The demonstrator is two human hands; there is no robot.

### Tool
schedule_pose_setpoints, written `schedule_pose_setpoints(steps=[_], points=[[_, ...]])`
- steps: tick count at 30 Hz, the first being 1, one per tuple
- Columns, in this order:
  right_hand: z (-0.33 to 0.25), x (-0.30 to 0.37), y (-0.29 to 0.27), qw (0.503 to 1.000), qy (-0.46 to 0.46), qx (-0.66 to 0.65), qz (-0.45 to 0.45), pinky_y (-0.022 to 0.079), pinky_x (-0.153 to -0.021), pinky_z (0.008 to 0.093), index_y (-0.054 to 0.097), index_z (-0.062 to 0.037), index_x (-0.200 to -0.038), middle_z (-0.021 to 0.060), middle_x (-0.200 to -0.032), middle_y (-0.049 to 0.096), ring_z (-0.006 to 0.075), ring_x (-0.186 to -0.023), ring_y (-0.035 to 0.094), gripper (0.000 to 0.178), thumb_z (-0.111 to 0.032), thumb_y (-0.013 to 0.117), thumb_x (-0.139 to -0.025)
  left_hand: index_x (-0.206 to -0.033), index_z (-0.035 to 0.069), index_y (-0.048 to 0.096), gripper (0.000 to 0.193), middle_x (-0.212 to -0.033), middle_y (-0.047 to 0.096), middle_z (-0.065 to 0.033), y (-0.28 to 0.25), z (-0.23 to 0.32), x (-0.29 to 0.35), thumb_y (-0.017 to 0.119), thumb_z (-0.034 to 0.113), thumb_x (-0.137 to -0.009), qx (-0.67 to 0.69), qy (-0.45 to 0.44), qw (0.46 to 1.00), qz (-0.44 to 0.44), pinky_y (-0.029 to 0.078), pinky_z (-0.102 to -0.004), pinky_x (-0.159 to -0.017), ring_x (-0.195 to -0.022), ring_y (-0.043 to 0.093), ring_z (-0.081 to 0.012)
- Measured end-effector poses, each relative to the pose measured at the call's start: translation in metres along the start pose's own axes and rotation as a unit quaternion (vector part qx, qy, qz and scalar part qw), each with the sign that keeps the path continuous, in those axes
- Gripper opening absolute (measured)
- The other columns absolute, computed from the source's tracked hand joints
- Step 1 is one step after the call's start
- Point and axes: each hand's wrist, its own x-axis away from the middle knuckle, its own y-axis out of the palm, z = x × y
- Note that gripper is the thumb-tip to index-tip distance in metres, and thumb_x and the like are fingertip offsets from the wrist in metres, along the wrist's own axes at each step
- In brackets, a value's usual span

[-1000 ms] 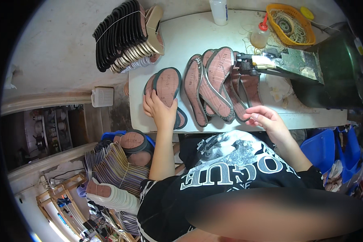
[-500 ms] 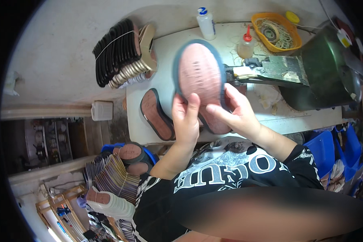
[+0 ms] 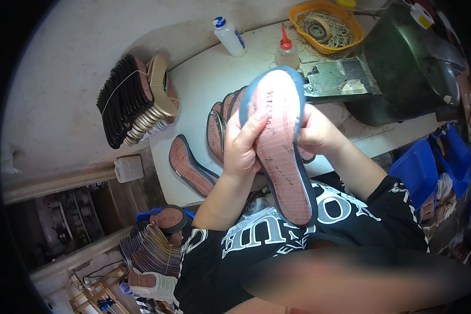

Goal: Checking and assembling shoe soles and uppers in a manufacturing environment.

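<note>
Left hand (image 3: 244, 149): raised in front of the chest, forearm rising from the lower middle, fingers wrapped over the left edge of the shoe sole, thumb laid across its pink face. Grasping.

Shoe sole (image 3: 281, 144): held up between both hands above the near edge of the white worktable (image 3: 204, 89), toe end pointing away, heel end down over the black printed shirt (image 3: 298, 235). Long oval shape, pinkish ribbed face with fine cross lines, dark blue rim all round.

Right hand (image 3: 319, 133): bent in from the right, fingers behind and around the sole's right edge. Grasping the same piece.

Surroundings, left to right: bound bundle of dark and tan soles (image 3: 136, 102) standing on edge at the table's left end; single sole (image 3: 191, 167) flat on the table, pink face, dark border; fanned row of soles (image 3: 222, 123) partly behind the held one; white squeeze bottle with blue cap (image 3: 229, 36); small clear bottle with red nozzle (image 3: 288, 51); orange plastic basket (image 3: 327, 23) of coiled cord; dark green machine (image 3: 408, 57); blue bins (image 3: 421, 170) at the right.
</note>
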Motion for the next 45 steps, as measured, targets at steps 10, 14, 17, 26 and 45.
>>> schedule_pose_setpoints(steps=[10, 14, 17, 26, 45], points=[[-0.036, 0.009, 0.026, 0.930, -0.032, 0.324, 0.171, 0.048, -0.065, 0.0204, 0.069, 0.0060, -0.095, 0.0034, -0.080, 0.067, 0.0048, -0.074, 0.058, 0.017, -0.009, 0.061, -0.090, -0.111, -0.002, 0.056, 0.028, -0.102, 0.064, -0.0082, -0.006, -0.023, -0.014, 0.064, 0.013, -0.089, -0.184, 0.182, 0.956, 0.137, 0.048, -0.0264, -0.083, -0.090, 0.061, -0.0128], [-0.021, 0.006, 0.018, 0.934, -0.061, 0.286, 0.205, 0.047, -0.059, 0.0208, 0.068, 0.0048, -0.095, 0.0030, -0.079, 0.067, 0.0039, -0.067, 0.057, 0.021, -0.013, 0.059, -0.093, -0.108, -0.003, 0.056, 0.029, -0.109, 0.053, -0.0054, -0.019, -0.024, -0.022, 0.068, 0.014, -0.087, -0.254, 0.156, 0.942, 0.153, 0.044, -0.0263, -0.087, -0.096, 0.056, -0.0129], [-0.019, 0.011, 0.016, 0.961, 0.035, 0.144, 0.232, 0.047, -0.059, 0.0189, 0.067, 0.0037, -0.100, 0.0035, -0.081, 0.067, 0.0031, -0.068, 0.057, 0.025, -0.018, 0.055, -0.095, -0.107, -0.005, 0.057, 0.030, -0.112, 0.040, -0.0039, -0.027, -0.033, -0.033, 0.067, 0.015, -0.087, -0.229, 0.119, 0.949, 0.181, 0.041, -0.0272, -0.091, -0.104, 0.051, -0.0135], [-0.020, 0.040, 0.000, 0.971, 0.070, 0.058, 0.219, 0.050, -0.073, 0.0228, 0.066, 0.0060, -0.100, 0.0095, -0.092, 0.068, 0.0108, -0.080, 0.064, 0.027, -0.019, 0.061, -0.091, -0.105, -0.005, 0.060, 0.035, -0.110, 0.048, -0.0080, -0.025, -0.039, -0.061, 0.067, 0.023, -0.087, -0.279, 0.103, 0.932, 0.209, 0.041, -0.0286, -0.091, -0.100, 0.053, -0.0171], [0.005, 0.003, 0.022, 0.969, 0.050, -0.023, 0.242, 0.056, -0.061, 0.0291, 0.060, 0.0045, -0.103, 0.0168, -0.082, 0.067, 0.0209, -0.066, 0.068, 0.032, -0.026, 0.055, -0.094, -0.122, 0.009, 0.057, 0.066, -0.135, 0.046, -0.0218, -0.032, 0.041, -0.143, 0.069, 0.052, -0.074, -0.690, 0.246, 0.652, -0.198, 0.009, -0.0546, -0.112, -0.136, 0.028, -0.0351]])
